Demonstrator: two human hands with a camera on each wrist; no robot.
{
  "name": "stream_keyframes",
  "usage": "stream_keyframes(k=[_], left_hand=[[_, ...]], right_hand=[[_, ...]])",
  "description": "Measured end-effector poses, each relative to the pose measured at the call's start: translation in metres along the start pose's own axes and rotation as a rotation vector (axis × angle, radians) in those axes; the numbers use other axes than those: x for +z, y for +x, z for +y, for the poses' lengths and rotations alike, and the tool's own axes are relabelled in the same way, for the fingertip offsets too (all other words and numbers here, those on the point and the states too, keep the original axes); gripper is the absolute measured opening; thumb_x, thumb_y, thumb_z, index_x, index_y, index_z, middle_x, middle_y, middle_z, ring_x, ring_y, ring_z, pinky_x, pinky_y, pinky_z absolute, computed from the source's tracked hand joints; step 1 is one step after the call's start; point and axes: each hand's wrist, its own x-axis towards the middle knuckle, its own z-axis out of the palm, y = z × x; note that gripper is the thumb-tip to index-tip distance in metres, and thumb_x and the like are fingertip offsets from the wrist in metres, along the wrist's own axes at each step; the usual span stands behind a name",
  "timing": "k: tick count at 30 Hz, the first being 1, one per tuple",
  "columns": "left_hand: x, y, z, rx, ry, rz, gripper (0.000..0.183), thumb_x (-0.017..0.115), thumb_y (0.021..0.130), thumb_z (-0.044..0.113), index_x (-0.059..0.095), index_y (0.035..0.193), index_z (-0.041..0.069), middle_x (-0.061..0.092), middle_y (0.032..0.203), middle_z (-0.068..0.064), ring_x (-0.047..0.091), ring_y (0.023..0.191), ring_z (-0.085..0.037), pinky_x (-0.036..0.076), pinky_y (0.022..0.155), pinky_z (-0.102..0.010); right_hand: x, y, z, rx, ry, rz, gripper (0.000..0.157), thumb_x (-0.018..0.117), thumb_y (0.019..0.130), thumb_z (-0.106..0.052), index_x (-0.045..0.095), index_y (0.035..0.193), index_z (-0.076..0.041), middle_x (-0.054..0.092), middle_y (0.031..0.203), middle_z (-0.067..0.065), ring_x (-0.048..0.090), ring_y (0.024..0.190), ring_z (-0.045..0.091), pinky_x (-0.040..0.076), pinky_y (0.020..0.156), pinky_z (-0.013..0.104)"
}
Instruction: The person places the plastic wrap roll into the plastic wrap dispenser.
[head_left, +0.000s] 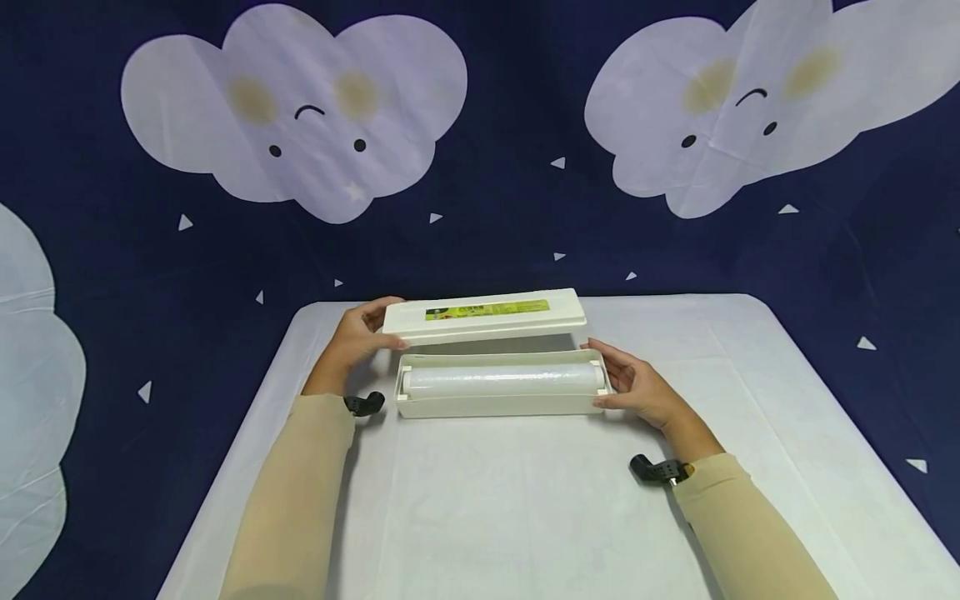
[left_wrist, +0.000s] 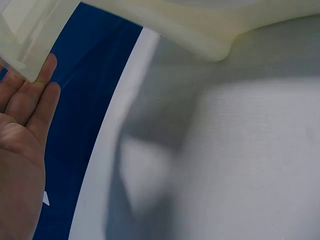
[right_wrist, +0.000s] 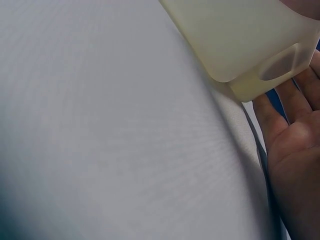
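An off-white lid (head_left: 487,328) with a yellow-green label (head_left: 487,310) is raised above and behind a long white box (head_left: 504,407). My left hand (head_left: 358,337) holds the lid by its left end, thumb at the front edge and fingers behind. Inside the uncovered box lies a roll of clear plastic wrap (head_left: 502,380). My right hand (head_left: 643,390) grips the box's right end, thumb in front. In the left wrist view, the fingers (left_wrist: 37,100) are at the lid's end (left_wrist: 35,40). The right wrist view shows the box's end (right_wrist: 250,45) against the fingers (right_wrist: 292,97).
A white cloth covers the table (head_left: 517,517) under the box. Behind it hangs a dark blue backdrop (head_left: 517,225) with white clouds and small triangles. Each wrist wears a black camera mount, such as the right one (head_left: 658,470).
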Motion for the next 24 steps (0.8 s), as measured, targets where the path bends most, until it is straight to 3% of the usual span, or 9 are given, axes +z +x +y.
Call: stream_keyframes(k=[12, 24], left_hand=[[0.009, 0.002, 0.0, 0.039, -0.037, -0.029, 0.083, 0.092, 0.068, -0.015, 0.061, 0.143, -0.003, 0.068, 0.127, -0.013, 0.066, 0.106, -0.021, 0.055, 0.085, -0.026], [0.014, -0.004, 0.003, 0.063, -0.044, -0.037, 0.079, 0.092, 0.067, -0.015, 0.065, 0.14, 0.001, 0.069, 0.128, -0.012, 0.065, 0.11, -0.024, 0.055, 0.09, -0.027]], right_hand=[[0.004, -0.002, -0.002, 0.019, 0.022, 0.015, 0.109, 0.088, 0.07, 0.017, 0.032, 0.163, 0.002, 0.032, 0.165, 0.024, 0.035, 0.151, 0.024, 0.036, 0.115, 0.027], [0.004, -0.002, 0.0, 0.017, 0.001, 0.024, 0.105, 0.087, 0.072, 0.017, 0.032, 0.161, 0.006, 0.029, 0.167, 0.024, 0.029, 0.154, 0.031, 0.034, 0.115, 0.026]])
